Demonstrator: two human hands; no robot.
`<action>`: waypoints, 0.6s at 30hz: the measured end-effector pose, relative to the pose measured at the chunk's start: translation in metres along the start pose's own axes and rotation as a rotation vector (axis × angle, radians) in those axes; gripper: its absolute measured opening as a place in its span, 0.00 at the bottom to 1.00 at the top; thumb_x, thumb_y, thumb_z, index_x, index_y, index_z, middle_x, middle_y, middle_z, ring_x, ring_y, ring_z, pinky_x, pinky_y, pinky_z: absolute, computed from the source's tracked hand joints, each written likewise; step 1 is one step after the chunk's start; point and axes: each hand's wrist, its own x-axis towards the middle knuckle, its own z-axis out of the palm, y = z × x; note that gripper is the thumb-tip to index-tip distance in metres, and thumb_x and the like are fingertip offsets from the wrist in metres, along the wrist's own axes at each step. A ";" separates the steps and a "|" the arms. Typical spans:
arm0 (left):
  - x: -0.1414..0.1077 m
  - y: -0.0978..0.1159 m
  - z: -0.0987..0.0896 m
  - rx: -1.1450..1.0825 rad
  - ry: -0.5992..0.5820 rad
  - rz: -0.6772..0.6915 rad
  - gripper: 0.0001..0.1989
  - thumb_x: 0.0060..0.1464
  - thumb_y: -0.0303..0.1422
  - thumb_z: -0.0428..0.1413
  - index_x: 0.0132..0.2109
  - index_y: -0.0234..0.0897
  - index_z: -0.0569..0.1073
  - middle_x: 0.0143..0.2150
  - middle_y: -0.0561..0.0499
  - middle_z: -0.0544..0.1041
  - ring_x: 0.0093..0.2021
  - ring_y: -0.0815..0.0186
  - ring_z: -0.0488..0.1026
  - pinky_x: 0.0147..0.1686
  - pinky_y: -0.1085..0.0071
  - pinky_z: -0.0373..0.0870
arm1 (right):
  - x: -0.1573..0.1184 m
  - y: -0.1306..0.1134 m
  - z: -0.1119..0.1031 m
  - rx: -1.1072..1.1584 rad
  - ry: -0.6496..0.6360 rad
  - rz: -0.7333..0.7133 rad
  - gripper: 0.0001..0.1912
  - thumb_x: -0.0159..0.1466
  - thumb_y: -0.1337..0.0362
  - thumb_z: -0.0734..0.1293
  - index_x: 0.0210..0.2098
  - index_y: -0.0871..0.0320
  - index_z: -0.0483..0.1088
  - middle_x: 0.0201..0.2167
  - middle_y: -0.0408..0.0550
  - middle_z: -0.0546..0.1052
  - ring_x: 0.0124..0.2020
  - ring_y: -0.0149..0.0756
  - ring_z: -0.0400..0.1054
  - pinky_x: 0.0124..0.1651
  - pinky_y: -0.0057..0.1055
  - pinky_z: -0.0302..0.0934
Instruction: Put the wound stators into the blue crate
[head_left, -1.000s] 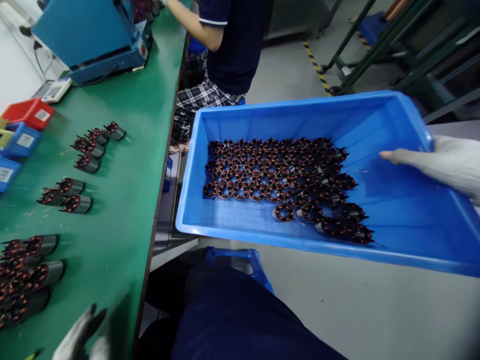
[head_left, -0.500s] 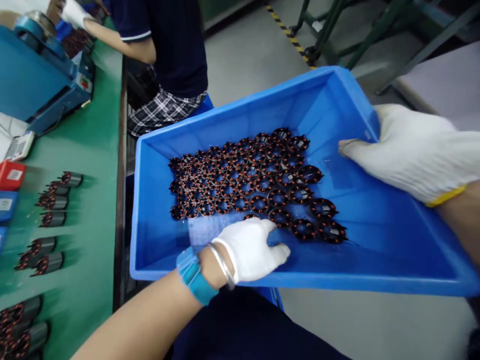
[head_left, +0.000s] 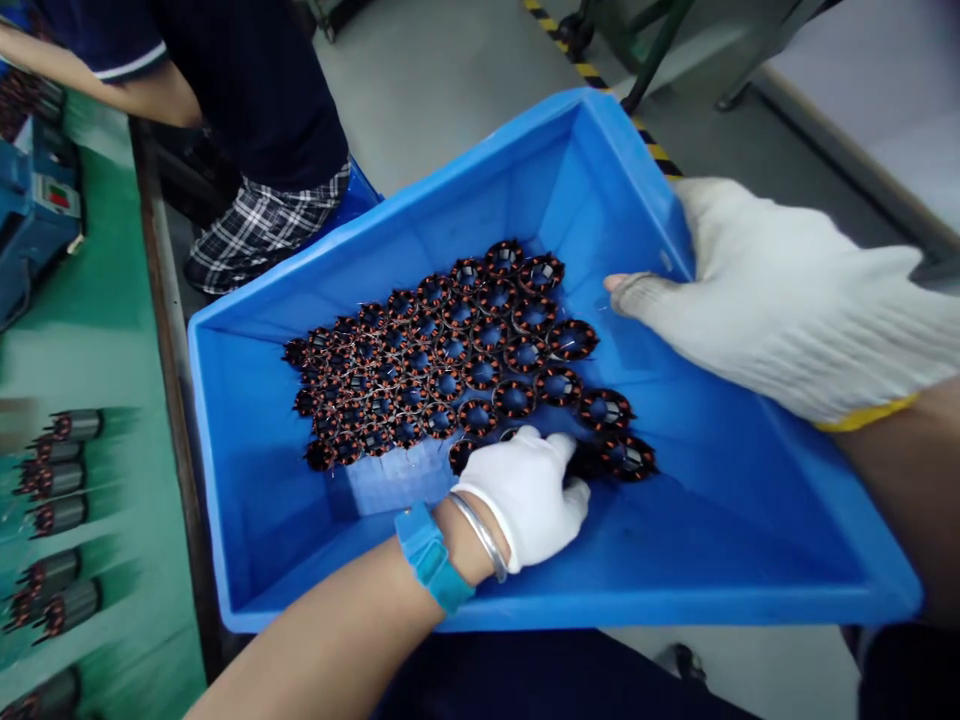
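A blue plastic bin (head_left: 675, 600) is held tilted over my lap. In it lies a packed layer of several copper-wound stators (head_left: 450, 370). My left hand (head_left: 525, 495), in a white glove with a blue wristband (head_left: 431, 555) and a metal bangle, reaches into the bin. Its fingers curl down around a stator at the near edge of the cluster. My right hand (head_left: 780, 300), also gloved in white, grips the bin's right rim, thumb inside the wall.
A green workbench (head_left: 90, 330) runs along the left with several grey wound parts (head_left: 64, 470) lying on it. A blue machine (head_left: 30, 220) stands at its far end. A seated co-worker (head_left: 247, 110) is close behind the bin. Grey floor with hazard tape (head_left: 600, 80) lies beyond.
My left hand came from the bench into the bin and curled its fingers onto the near stators. The bin swung closer and turned, with my right hand still on its rim.
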 end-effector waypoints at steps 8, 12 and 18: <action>0.014 -0.007 0.003 0.157 -0.035 0.145 0.19 0.60 0.36 0.49 0.56 0.37 0.73 0.47 0.41 0.77 0.45 0.54 0.78 0.43 0.61 0.77 | -0.003 0.003 -0.004 0.029 -0.051 -0.038 0.33 0.61 0.38 0.57 0.61 0.44 0.53 0.56 0.61 0.69 0.54 0.76 0.66 0.46 0.62 0.63; 0.006 -0.002 0.003 0.179 0.031 0.133 0.16 0.60 0.36 0.50 0.49 0.33 0.76 0.45 0.40 0.77 0.43 0.54 0.78 0.41 0.61 0.77 | -0.002 0.003 -0.005 0.033 -0.043 -0.118 0.32 0.62 0.39 0.56 0.62 0.44 0.54 0.55 0.60 0.70 0.55 0.72 0.66 0.48 0.60 0.63; 0.008 0.008 -0.001 0.177 -0.026 0.288 0.23 0.60 0.27 0.46 0.61 0.38 0.70 0.42 0.46 0.80 0.41 0.57 0.79 0.34 0.65 0.73 | 0.003 0.006 0.005 -0.002 0.067 -0.190 0.32 0.63 0.38 0.58 0.61 0.46 0.60 0.46 0.58 0.74 0.50 0.58 0.70 0.45 0.57 0.64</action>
